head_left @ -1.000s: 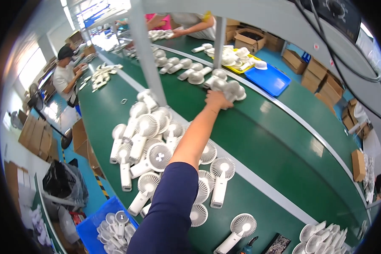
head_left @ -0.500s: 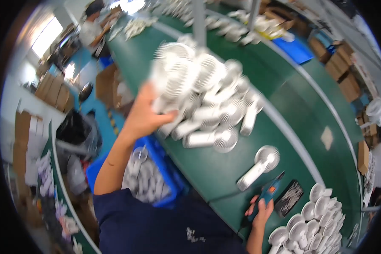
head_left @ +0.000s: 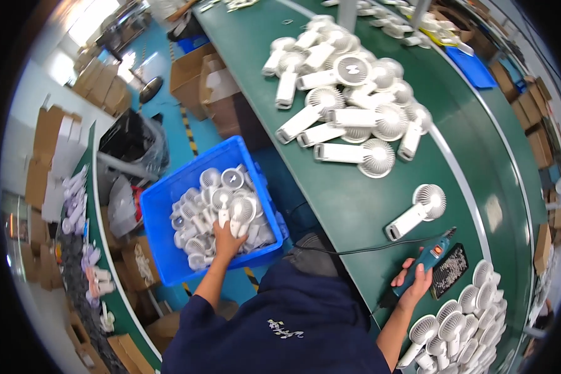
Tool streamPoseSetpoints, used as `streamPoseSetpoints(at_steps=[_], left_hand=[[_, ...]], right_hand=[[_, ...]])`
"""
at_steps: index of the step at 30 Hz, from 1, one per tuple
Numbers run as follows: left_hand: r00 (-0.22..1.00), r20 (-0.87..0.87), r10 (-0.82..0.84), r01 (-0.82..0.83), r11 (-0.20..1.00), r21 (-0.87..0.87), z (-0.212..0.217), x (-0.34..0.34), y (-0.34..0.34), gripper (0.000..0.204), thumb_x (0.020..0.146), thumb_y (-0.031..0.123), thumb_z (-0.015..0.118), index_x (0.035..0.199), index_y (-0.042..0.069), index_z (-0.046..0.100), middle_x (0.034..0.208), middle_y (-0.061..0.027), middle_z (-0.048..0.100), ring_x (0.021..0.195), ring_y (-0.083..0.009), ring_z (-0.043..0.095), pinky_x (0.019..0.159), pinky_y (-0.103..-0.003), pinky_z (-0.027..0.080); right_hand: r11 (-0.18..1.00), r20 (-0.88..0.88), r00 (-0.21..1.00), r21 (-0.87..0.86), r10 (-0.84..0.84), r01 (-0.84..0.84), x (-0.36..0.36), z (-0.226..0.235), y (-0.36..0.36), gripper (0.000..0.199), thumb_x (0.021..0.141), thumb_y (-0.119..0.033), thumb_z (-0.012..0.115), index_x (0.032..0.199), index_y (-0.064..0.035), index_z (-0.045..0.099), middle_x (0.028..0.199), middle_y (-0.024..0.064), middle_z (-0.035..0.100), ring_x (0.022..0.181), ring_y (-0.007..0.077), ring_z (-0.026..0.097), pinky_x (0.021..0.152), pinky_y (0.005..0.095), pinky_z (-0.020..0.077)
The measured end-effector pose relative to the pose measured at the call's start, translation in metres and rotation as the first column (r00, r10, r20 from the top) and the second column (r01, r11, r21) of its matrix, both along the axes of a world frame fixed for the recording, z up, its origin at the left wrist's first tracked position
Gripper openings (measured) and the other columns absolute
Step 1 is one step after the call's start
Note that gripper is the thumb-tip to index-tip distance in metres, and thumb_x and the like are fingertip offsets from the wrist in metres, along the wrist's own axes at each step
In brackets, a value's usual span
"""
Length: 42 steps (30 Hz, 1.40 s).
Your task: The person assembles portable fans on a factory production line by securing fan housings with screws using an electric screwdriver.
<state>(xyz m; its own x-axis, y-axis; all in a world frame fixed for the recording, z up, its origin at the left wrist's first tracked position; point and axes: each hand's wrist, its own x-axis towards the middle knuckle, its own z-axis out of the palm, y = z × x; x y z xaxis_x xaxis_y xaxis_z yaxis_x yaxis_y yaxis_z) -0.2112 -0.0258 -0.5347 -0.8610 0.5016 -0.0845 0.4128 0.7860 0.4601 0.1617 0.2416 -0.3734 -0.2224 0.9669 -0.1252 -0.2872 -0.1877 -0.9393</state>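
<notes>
My left hand (head_left: 229, 242) reaches into a blue bin (head_left: 159, 252) filled with white handheld fans, its fingers closed round the handles of a handheld fan (head_left: 239, 213) or two at the top of the heap. Over the green table, my right hand (head_left: 416, 278) grips a teal corded electric screwdriver (head_left: 427, 261), bit pointing away from me. A small black tray (head_left: 449, 272) of screws, as far as I can make out, lies just right of it. One single handheld fan (head_left: 417, 212) rests on the table beyond the screwdriver.
A loose pile of fans (head_left: 349, 100) covers the table's far part; more fans (head_left: 458, 330) stand packed at the near right. The screwdriver's black cord (head_left: 355, 252) crosses the table edge. Cardboard boxes (head_left: 193, 78) stand on the floor beyond the bin.
My left hand has gone from the far fan pile down into the blue bin, and the view has shifted left. My right hand still holds the screwdriver.
</notes>
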Motion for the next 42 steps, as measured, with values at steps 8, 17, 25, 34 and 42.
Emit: streamPoseSetpoints(at_steps=[8, 17, 25, 34, 42], left_hand=[[0.927, 0.336, -0.166, 0.184, 0.983, -0.022, -0.021, 0.003, -0.015, 0.074, 0.058, 0.031, 0.083, 0.118, 0.004, 0.05, 0.131, -0.0323, 0.037, 0.124, -0.0474, 0.035, 0.105, -0.047, 0.031], [0.983, -0.042, -0.181, 0.182, 0.89, 0.418, 0.149, -0.022, 0.141, 0.028, 0.075, 0.003, 0.061, 0.103, 0.003, 0.057, 0.116, -0.0163, 0.056, 0.109, -0.0286, 0.054, 0.088, -0.036, 0.044], [0.673, -0.282, -0.684, 0.656, 0.376, 0.655, 0.261, 0.01, 0.422, 0.026, 0.08, 0.006, 0.062, 0.105, 0.001, 0.058, 0.105, -0.0106, 0.061, 0.095, -0.021, 0.059, 0.08, -0.03, 0.047], [0.518, -0.42, -0.745, 0.753, 0.63, -0.189, 0.241, -0.051, 0.742, 0.079, 0.069, 0.055, 0.07, 0.133, 0.016, 0.045, 0.136, -0.0199, 0.04, 0.126, -0.0411, 0.036, 0.101, -0.056, 0.033], [0.707, -0.228, -0.669, 0.602, 0.739, -0.302, 0.199, -0.074, 0.845, 0.12, 0.054, 0.084, 0.059, 0.148, 0.024, 0.016, 0.153, -0.0216, -0.003, 0.14, -0.0441, 0.001, 0.108, -0.061, 0.012]], right_hand=[[0.993, 0.013, 0.999, -0.113, 0.038, -0.037, -0.002, -0.002, 0.003, 0.041, 0.091, -0.018, 0.053, 0.124, 0.0011, 0.039, 0.083, 0.0143, 0.056, 0.048, 0.0127, 0.05, 0.043, 0.0278, 0.0481], [0.992, -0.202, 0.979, -0.112, 0.027, -0.051, 0.004, -0.002, 0.001, 0.048, 0.09, -0.018, 0.053, 0.13, 0.0019, 0.035, 0.084, 0.017, 0.056, 0.048, 0.0148, 0.052, 0.043, 0.0289, 0.0496], [0.991, -0.279, 0.958, -0.132, -0.069, 0.033, 0.017, -0.01, 0.001, 0.059, 0.088, -0.032, 0.057, 0.13, 0.0019, 0.032, 0.079, 0.0187, 0.055, 0.043, 0.0182, 0.051, 0.039, 0.0323, 0.0491], [0.936, -0.072, 0.988, -0.336, -0.136, 0.105, 0.006, 0.017, -0.006, 0.058, 0.086, -0.031, 0.063, 0.127, 0.002, 0.038, 0.085, 0.0141, 0.058, 0.051, 0.0154, 0.051, 0.045, 0.0286, 0.0453], [0.908, 0.184, 0.978, -0.387, -0.096, 0.162, 0.002, 0.007, -0.022, 0.032, 0.09, -0.018, 0.056, 0.113, 0.0015, 0.048, 0.076, 0.0065, 0.056, 0.061, 0.0124, 0.051, 0.054, 0.0252, 0.0417]])
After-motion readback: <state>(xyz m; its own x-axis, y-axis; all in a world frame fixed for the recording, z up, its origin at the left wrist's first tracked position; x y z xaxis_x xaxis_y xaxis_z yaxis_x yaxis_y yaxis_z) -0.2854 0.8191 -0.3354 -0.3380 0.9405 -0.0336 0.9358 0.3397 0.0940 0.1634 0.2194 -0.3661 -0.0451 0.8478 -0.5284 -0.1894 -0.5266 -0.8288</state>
